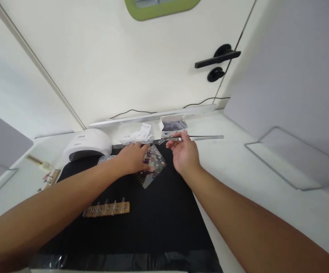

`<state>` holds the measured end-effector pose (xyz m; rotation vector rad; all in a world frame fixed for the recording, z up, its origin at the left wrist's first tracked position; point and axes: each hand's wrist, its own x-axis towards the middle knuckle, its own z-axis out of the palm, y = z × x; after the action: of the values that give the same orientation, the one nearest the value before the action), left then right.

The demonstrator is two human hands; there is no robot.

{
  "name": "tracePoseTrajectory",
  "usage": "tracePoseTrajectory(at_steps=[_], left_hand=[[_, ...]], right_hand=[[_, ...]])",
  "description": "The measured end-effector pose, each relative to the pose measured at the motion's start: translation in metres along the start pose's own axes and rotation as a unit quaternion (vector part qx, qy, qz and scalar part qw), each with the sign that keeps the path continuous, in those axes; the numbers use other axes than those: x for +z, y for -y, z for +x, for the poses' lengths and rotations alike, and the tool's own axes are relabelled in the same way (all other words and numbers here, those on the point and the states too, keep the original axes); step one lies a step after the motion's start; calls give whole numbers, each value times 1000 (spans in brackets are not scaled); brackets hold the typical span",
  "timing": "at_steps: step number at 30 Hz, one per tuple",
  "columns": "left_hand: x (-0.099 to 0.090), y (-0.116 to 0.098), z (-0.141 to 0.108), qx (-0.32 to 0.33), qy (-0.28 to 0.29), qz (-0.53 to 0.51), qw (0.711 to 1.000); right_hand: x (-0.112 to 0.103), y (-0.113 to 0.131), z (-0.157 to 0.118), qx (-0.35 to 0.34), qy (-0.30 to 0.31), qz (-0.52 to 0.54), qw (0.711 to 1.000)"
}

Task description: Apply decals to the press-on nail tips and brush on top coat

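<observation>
My left hand [134,157] lies across a clear sheet of small nail stickers [155,161], fingers spread and thumb on its surface. Part of the sheet is hidden beneath this hand. Between the fingers of my right hand [184,153] is a pair of metal tweezers [206,137]; their bent tip points left, just beyond the sheet. Nearer to me, a wooden nail-tip stand [121,208] carries several clear nail tips, standing up in a row. Behind my left wrist a clear plastic case [105,158] shows in part.
A black mat [153,227] covers the middle of the white table [221,159]. At the back stand a white nail lamp [89,144], white paper slips [144,131] and an open box of packets [174,127]. Another stand [52,178] and a brush-like tool [39,162] lie left.
</observation>
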<state>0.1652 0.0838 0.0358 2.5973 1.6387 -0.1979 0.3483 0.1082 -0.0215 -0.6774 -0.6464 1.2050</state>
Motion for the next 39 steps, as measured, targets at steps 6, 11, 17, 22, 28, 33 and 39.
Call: tracePoseTrajectory(at_steps=[6,11,17,22,28,33,39], left_hand=[[-8,9,-8,0,0,0,1000],[-8,24,-19,19,35,-15,999],[-3,30,-20,43,29,-40,998],[-23,65,-42,21,-20,-87,996],[-36,109,-86,-32,-70,-119,990],[-21,82,-74,64,-26,-111,992],[7,46,-22,185,25,-86,979]], right_hand=[[4,0,-2,-11,-1,-5,1000],[6,1,-2,-24,6,-6,1000],[10,8,-3,-40,17,-3,999],[10,7,-3,-44,24,5,999],[10,1,-2,-39,28,13,999],[9,1,2,-46,26,12,999],[3,3,2,-55,29,5,998]])
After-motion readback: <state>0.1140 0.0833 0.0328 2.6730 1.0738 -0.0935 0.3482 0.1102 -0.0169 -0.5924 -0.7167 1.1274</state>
